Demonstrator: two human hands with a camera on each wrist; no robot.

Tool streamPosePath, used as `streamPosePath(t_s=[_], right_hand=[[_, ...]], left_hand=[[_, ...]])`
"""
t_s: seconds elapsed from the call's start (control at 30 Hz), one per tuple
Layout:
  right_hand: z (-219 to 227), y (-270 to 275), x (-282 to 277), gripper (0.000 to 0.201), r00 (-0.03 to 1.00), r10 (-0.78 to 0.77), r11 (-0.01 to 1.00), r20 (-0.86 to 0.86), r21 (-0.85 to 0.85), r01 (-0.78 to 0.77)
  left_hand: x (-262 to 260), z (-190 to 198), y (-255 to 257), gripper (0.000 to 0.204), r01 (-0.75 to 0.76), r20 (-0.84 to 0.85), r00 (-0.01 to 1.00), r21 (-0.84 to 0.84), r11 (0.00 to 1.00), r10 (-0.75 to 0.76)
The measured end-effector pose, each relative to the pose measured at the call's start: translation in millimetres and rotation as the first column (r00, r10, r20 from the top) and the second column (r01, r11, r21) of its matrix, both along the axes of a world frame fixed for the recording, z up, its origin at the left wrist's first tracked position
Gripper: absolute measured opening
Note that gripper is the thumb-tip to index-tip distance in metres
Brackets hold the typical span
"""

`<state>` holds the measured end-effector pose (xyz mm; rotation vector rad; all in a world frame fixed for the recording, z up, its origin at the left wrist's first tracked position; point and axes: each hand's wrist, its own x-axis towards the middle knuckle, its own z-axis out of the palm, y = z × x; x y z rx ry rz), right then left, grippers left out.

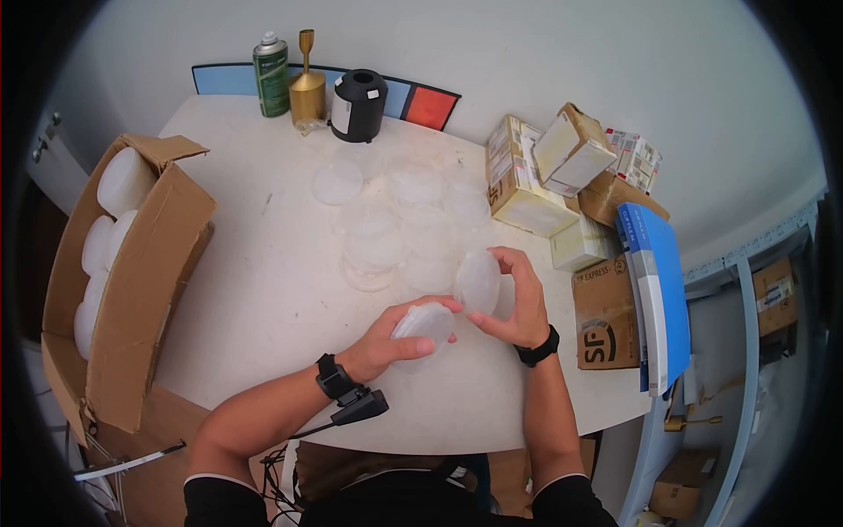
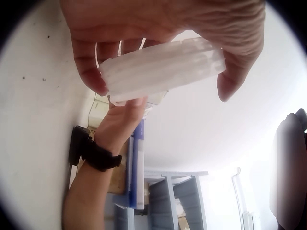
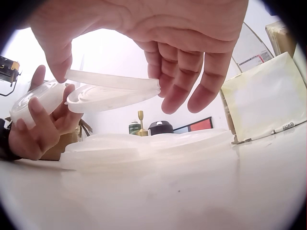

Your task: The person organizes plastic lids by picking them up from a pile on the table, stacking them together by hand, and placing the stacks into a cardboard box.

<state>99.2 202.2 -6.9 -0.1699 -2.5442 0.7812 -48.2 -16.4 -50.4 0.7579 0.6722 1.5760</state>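
Note:
My left hand (image 1: 379, 344) grips a short stack of round translucent plastic lids (image 1: 428, 322), thumb across the top face. Seen edge-on in the left wrist view, the stacked lids (image 2: 160, 69) show several layers between fingers and thumb. To the right, my right hand (image 1: 525, 309) pinches more lids (image 1: 479, 279) by their edges, tilted up over the table. The right wrist view shows two of these lids (image 3: 112, 93) spread apart at one side, joined near the fingers. Beyond both hands, many similar lids (image 1: 373, 235) lie in overlapping low piles on the white table (image 1: 255, 263).
A cardboard box (image 1: 145, 290) holding white round stacks stands at the left. Small boxes (image 1: 527, 189), an SF carton (image 1: 606, 316) and blue folders (image 1: 659, 299) line the right. Behind stand a green spray can (image 1: 272, 77), a brass holder (image 1: 307, 95) and a black device (image 1: 358, 105).

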Motion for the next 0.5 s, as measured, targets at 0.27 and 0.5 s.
streamPosePath(t_s=[0.27,0.5], right_hand=[[-6.5,5.8,4.8,0.085,0.998,0.023,0.977,-0.061,-0.21,-0.036],[-14.1,8.9,7.1,0.094,0.97,-0.044,0.981,-0.24,-0.194,-0.004]], left_hand=[[-0.7,1.5,-0.6,0.07,-0.039,0.006,0.999,-0.011,0.999,0.04],[-5.1,-1.2,-0.1,0.079,-0.097,0.008,0.995,-0.073,0.993,0.098]])
